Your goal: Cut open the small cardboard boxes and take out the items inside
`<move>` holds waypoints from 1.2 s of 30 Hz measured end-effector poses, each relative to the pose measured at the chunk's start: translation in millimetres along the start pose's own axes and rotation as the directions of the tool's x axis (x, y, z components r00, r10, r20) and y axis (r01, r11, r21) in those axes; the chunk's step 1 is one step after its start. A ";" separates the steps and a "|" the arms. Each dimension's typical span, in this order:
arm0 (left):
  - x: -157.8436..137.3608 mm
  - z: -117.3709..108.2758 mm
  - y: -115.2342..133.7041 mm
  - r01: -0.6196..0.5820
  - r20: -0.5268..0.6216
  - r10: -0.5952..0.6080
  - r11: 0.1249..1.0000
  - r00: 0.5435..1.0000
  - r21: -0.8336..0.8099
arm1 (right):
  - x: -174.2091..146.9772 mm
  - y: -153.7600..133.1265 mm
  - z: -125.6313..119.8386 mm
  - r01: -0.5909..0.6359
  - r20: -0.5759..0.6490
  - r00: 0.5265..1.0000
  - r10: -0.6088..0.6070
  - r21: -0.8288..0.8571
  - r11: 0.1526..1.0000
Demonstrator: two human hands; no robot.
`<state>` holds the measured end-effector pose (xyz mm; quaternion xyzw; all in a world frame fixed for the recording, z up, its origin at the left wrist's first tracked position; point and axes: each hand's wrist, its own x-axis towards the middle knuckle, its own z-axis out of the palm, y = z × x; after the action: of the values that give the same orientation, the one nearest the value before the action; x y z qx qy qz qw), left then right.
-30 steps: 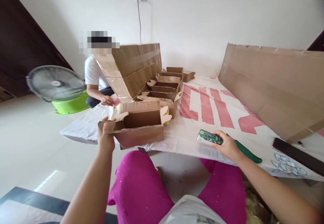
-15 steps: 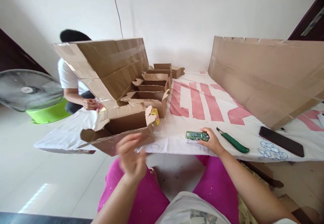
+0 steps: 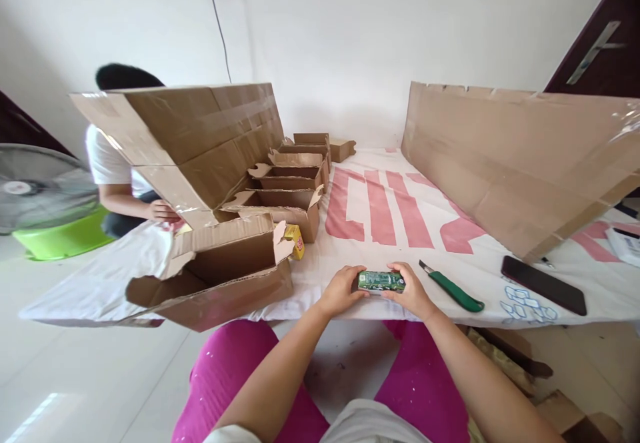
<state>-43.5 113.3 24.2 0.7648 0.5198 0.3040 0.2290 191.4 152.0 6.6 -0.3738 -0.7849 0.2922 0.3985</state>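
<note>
A small green printed box [image 3: 381,281] with a white lower side lies near the table's front edge. My left hand [image 3: 345,288] grips its left end between thumb and fingers. On the opposite end, my right hand [image 3: 409,289] holds it the same way. To the right of my right hand rests a green utility knife [image 3: 453,287] with its blade out. An open cardboard box [image 3: 225,296] stands left of my hands, and a small yellow box [image 3: 295,241] is beside its right flap.
Several open cardboard boxes [image 3: 295,204] line a large cardboard structure [image 3: 200,129]. A large cardboard panel [image 3: 510,156] stands at right, with a dark phone [image 3: 543,284] before it. Behind the structure sits a person [image 3: 117,169]. A fan [image 3: 40,189] is at far left.
My left hand has come down from the air near the open cardboard box and taken hold of the green box's left end. My right hand stays on it. The view has shifted slightly.
</note>
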 end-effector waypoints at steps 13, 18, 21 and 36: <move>-2.0 -1.3 0.1 0.027 -0.022 -0.027 1.000 0.999 -0.007 | -0.8 2.8 -9.7 -0.031 0.145 0.989 0.019 0.082 0.996; -5.9 1.4 1.5 0.072 -0.033 -0.075 0.994 0.997 -0.077 | -6.1 6.4 -7.3 -0.011 0.139 0.990 -0.002 0.088 0.996; 2.8 0.7 2.9 0.186 -0.043 -0.210 0.930 0.977 -0.318 | 0.8 11.7 -9.5 -0.054 0.149 0.988 0.032 0.144 0.988; 198.6 -49.7 0.6 0.217 -0.204 -0.363 0.832 0.909 -0.511 | 223.4 40.1 -60.7 -0.314 -0.014 0.947 0.322 0.183 0.932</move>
<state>-23.6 300.3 105.0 0.5420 0.5677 0.4936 0.3746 166.7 366.9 98.3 -0.4648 -0.6758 0.4139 0.3949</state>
